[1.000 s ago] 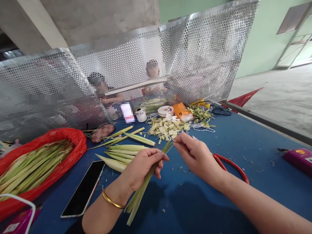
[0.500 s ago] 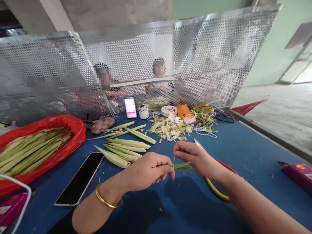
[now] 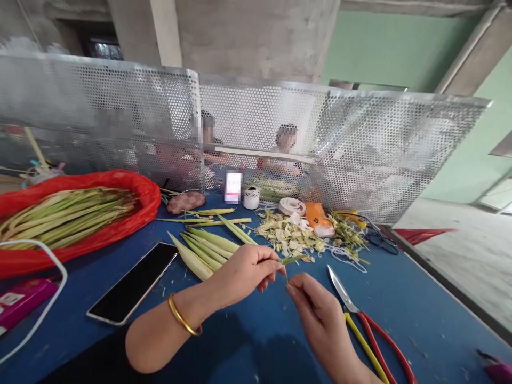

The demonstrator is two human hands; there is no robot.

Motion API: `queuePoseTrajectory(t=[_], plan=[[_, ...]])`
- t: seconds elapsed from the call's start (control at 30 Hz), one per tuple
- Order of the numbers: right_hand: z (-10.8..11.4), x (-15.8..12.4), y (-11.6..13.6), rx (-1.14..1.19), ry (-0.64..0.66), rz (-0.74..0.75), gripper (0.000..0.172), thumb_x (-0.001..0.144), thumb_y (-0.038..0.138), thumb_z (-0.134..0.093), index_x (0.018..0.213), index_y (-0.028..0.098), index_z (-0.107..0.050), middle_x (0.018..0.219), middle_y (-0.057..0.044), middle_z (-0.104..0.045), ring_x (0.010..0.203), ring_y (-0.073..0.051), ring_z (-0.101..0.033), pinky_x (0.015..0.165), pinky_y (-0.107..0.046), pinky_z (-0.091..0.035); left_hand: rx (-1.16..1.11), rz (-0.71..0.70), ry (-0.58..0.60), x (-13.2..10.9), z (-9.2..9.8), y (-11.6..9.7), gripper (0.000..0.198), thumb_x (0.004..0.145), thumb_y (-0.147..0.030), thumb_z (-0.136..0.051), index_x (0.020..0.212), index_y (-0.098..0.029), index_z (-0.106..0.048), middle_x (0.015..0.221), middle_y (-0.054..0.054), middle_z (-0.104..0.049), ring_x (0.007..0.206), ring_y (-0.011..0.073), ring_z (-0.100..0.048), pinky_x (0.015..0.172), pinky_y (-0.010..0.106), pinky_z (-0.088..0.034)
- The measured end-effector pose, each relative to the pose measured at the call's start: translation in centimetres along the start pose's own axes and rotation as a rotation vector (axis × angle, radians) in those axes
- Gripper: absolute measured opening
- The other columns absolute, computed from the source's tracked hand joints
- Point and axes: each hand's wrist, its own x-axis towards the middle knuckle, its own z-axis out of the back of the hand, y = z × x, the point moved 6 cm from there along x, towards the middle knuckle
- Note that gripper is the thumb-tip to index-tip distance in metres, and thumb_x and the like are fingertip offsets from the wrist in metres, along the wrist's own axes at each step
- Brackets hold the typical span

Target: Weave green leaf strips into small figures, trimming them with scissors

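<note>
My left hand [image 3: 244, 273], with a gold bangle on the wrist, is closed in a pinch on a thin green leaf strip [image 3: 293, 260] whose tip sticks out to the right. My right hand [image 3: 316, 312] is just below and right of it, fingertips pinched together close to the left fingertips; what they hold is too thin to make out. Scissors [image 3: 360, 325] with red and yellow handles lie on the blue table [image 3: 404, 298] right beside my right hand. Several folded green leaf cones [image 3: 204, 248] lie beyond my left hand.
A red bag [image 3: 132, 213] full of long green leaves sits at the left. A black phone [image 3: 134, 282] lies near my left forearm. Leaf scraps [image 3: 288, 234], tape rolls [image 3: 251, 198] and an orange packet [image 3: 318, 217] lie before a perforated metal screen [image 3: 360, 144]; people sit behind it.
The view tilted up. The long leaf bundle in my left hand is now hidden; only a short tip shows. My right hand dropped below the left, off the scissors, which now lie in view.
</note>
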Motion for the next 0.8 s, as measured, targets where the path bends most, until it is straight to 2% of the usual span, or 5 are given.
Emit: queuePoseTrajectory(t=[0.1, 0.23, 0.47, 0.67, 0.8], plan=[[0.0, -0.1, 0.6, -0.069, -0.003, 0.082, 0.019, 0.097, 0.027, -0.044, 0.08, 0.021, -0.051, 0.074, 0.001, -0.049, 0.065, -0.013, -0.044, 0.059, -0.023, -0.036, -0.003, 0.032, -0.019, 0.0, -0.1, 0.1, 0.018, 0.082, -0.032, -0.055, 0.074, -0.016, -0.06, 0.061, -0.003, -0.056, 0.051, 0.0095, -0.05, 0.051, 0.022, -0.043], [0.3, 0.4, -0.2, -0.029, -0.055, -0.015, 0.023, 0.096, 0.03, -0.046, 0.075, 0.021, -0.051, 0.067, 0.002, -0.048, 0.06, -0.013, -0.043, 0.054, -0.022, -0.035, -0.061, 0.081, -0.01, 0.0, -0.4, 0.2, 0.012, 0.079, -0.029, -0.058, 0.079, -0.017, -0.059, 0.059, -0.004, -0.058, 0.048, 0.0083, -0.049, 0.048, 0.02, -0.041], [2.9, 1.4, -1.1, -0.039, -0.247, 0.034, 0.019, 0.092, 0.026, -0.05, 0.076, 0.021, -0.057, 0.065, 0.002, -0.049, 0.058, -0.013, -0.044, 0.053, -0.024, -0.036, -0.038, 0.172, 0.174, -0.4, -1.6, 0.7, 0.018, 0.079, -0.03, -0.058, 0.075, -0.014, -0.066, 0.056, -0.004, -0.058, 0.04, 0.0054, -0.044, 0.041, 0.017, -0.038], [3.1, 1.8, 0.4, -0.011, -0.137, 0.157, 0.018, 0.091, 0.021, -0.053, 0.075, 0.021, -0.06, 0.067, 0.001, -0.054, 0.06, -0.013, -0.049, 0.059, -0.026, -0.039, -0.035, 0.275, 0.365, -1.3, -3.4, 0.8, 0.013, 0.074, -0.019, -0.056, 0.071, -0.014, -0.068, 0.052, -0.005, -0.056, 0.039, 0.004, -0.042, 0.04, 0.016, -0.036], [2.0, 2.1, -0.7, 0.099, -0.044, -0.016, 0.02, 0.089, 0.027, -0.055, 0.071, 0.02, -0.058, 0.064, 0.002, -0.052, 0.055, -0.012, -0.046, 0.053, -0.025, -0.037, -0.036, 0.22, 0.37, -1.4, -3.7, 0.5, 0.013, 0.075, -0.022, -0.058, 0.074, -0.015, -0.068, 0.055, -0.004, -0.059, 0.041, 0.0053, -0.045, 0.043, 0.017, -0.038]])
